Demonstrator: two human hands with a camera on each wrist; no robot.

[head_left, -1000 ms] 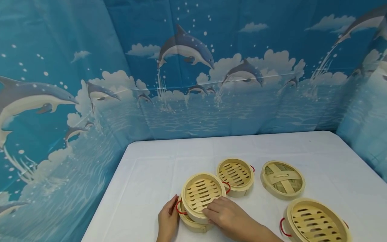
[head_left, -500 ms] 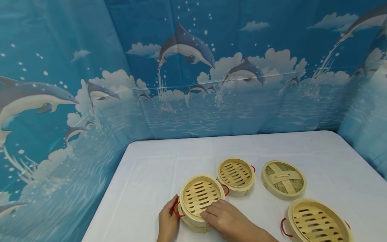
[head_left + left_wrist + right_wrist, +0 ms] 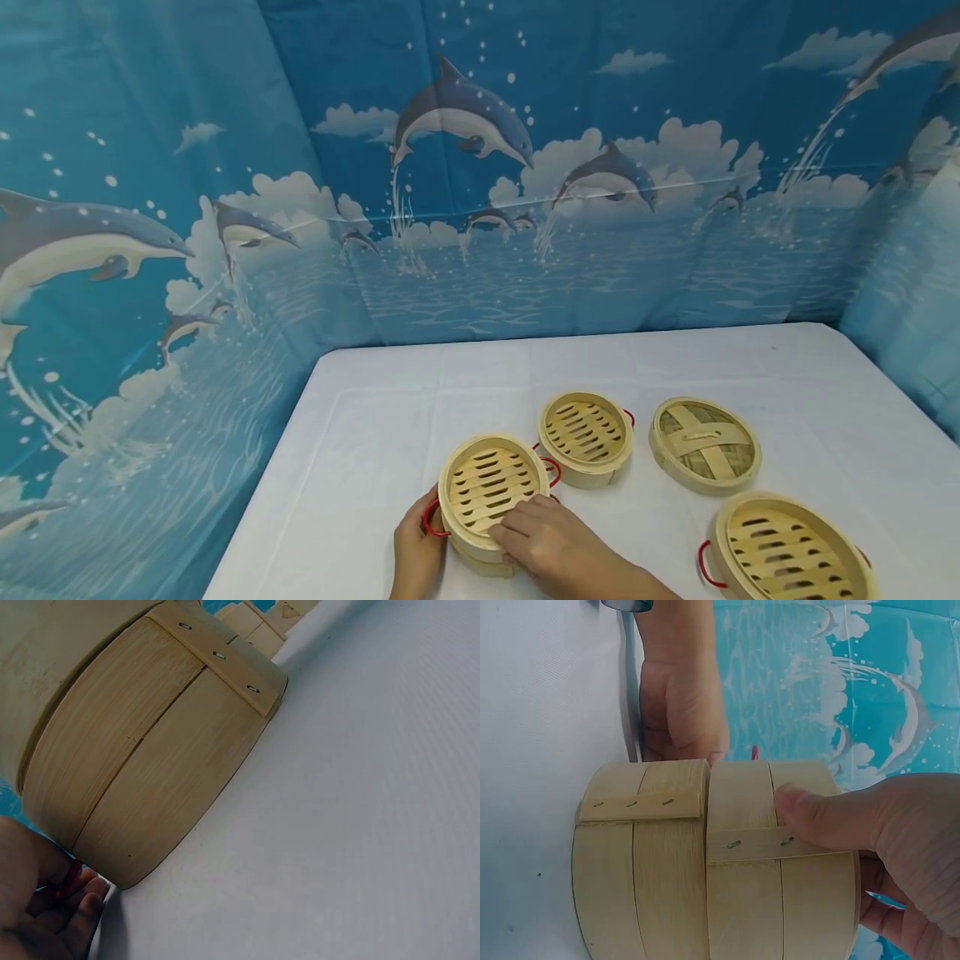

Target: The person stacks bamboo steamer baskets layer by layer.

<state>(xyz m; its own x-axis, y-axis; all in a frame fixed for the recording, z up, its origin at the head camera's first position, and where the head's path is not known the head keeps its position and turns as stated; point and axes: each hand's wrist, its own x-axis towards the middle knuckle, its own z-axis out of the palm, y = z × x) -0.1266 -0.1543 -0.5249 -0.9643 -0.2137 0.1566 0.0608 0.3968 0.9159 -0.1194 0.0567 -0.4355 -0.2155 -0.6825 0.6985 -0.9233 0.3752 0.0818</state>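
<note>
A round bamboo steamer basket (image 3: 491,487) with a slatted floor sits on a lower steamer basket (image 3: 482,567), at the table's near middle. My right hand (image 3: 551,542) grips the upper basket's near-right wall; in the right wrist view its thumb (image 3: 806,810) presses the outside and the fingers reach over the rim. My left hand (image 3: 418,546) holds the left side of the lower basket, fingers curled by a red handle (image 3: 69,881) in the left wrist view. The right wrist view shows the two walls meeting at a narrow seam. Part of the lower basket is hidden.
Behind the stack stands another small slatted basket (image 3: 585,429) with red handles. A woven bamboo lid (image 3: 705,446) lies right of it. One larger slatted basket (image 3: 787,558) is at the near right. A dolphin-print curtain (image 3: 480,275) surrounds the white table (image 3: 360,467).
The upper basket has shifted left and settled over the lower one, covering its previously exposed left rim. My right hand moved left with it; my left hand stays nearly still.
</note>
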